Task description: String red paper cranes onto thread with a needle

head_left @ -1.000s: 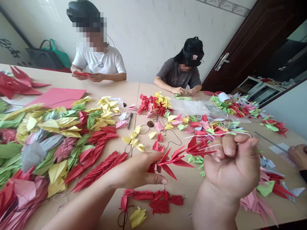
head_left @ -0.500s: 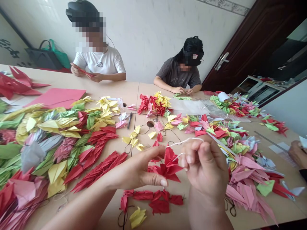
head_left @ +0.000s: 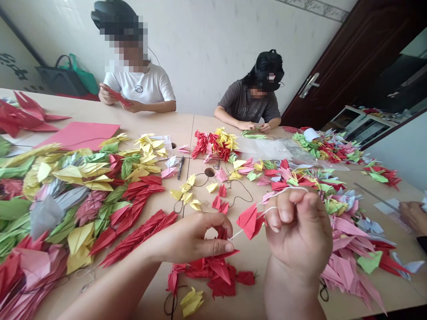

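A pale bench (head_left: 180, 124) spans the view, with a person in a white shirt (head_left: 142, 86) and another in a dark grey shirt (head_left: 248, 104) seated at its far side; the first holds red paper (head_left: 118, 97). Strands of folded paper (head_left: 80, 173), mostly yellow, green and red, heap the left side, near a flat red sheet (head_left: 80, 135). The left hand (head_left: 196, 238) has thumb and forefinger brought together on the string, red paper showing behind them; the right hand (head_left: 296, 235) has its fingers curled in tight, pinching the string's other stretch. Red folded pieces (head_left: 223, 286) sit below the left hand. Between the hands, off the bench, one red folded piece (head_left: 249, 221) is threaded on the thin white string (head_left: 237, 234)
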### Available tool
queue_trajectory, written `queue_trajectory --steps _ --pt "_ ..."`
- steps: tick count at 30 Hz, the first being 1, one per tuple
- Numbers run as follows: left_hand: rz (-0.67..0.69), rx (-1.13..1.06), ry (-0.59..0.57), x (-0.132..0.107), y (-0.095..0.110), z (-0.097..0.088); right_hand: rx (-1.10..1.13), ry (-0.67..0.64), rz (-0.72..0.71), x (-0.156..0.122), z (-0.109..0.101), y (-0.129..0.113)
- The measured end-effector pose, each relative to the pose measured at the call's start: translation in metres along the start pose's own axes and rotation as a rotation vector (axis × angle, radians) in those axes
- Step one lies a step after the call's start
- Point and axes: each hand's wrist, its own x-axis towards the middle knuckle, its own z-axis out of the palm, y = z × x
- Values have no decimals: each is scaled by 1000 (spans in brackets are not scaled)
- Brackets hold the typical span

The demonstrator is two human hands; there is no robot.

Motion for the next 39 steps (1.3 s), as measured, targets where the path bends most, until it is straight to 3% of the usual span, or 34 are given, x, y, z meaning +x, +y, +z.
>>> queue_trajectory --steps 5,9,15,29,39 --pt "24 -142 47 1 -4 4 4 -18 5 -1 1 0" --pt "86 -355 155 -1 -6 7 30 -182 112 -8 7 8" --pt "161 -382 268 -3 4 9 47 -355 247 -15 9 18" --pt "-95 -353 218 3 7 7 129 -83 46 2 1 7" --pt "-68 -426 230 6 -13 2 165 39 34 9 -5 -1"
